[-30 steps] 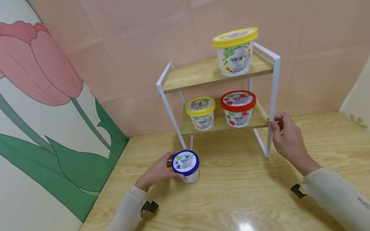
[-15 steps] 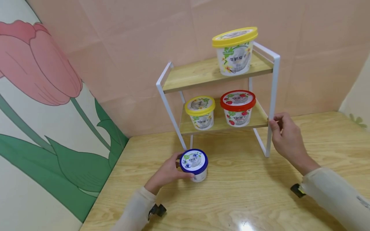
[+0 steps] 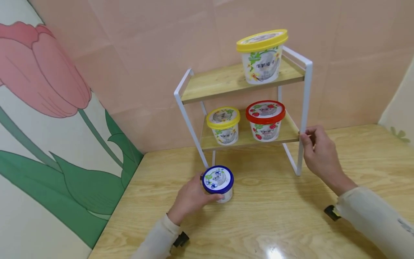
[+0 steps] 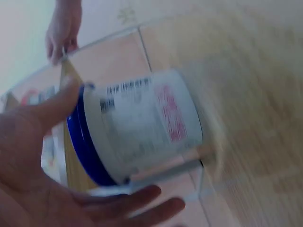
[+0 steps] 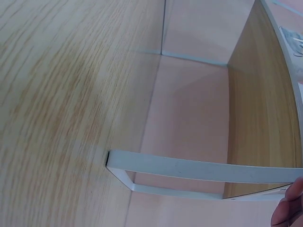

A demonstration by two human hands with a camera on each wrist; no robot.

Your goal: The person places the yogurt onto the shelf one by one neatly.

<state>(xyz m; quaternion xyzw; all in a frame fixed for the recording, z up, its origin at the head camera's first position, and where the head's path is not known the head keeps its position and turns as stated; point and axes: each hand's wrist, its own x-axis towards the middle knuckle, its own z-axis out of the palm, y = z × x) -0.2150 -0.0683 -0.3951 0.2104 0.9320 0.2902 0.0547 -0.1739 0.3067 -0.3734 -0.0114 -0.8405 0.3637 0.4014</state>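
In the head view my left hand point(image 3: 192, 197) holds a small white tub with a dark blue lid point(image 3: 218, 180), low in front of the two-tier shelf. Its thumb lies along the near side of the lid's rim, while the other fingers are mostly hidden behind. From the left wrist, the tub point(image 4: 142, 120) shows a barcode and pink print, with the thumb and fingers on opposite sides. Whether its base touches the table cannot be told. At the shelf's right side, my right hand point(image 3: 321, 154) pinches the white metal upright point(image 3: 305, 104) near the lower board.
On the top board point(image 3: 210, 83) stands a yellow-lidded tub point(image 3: 262, 57), towards the right. A second yellow-lidded tub point(image 3: 224, 126) and a red-lidded tub point(image 3: 266, 120) share the lower board. Behind the wooden table point(image 3: 258, 223) rises a pink backdrop; a tulip mural is at left.
My left hand has shifted to the right with the blue-lidded tub, mostly in the first half second. The right hand stays on the upright.
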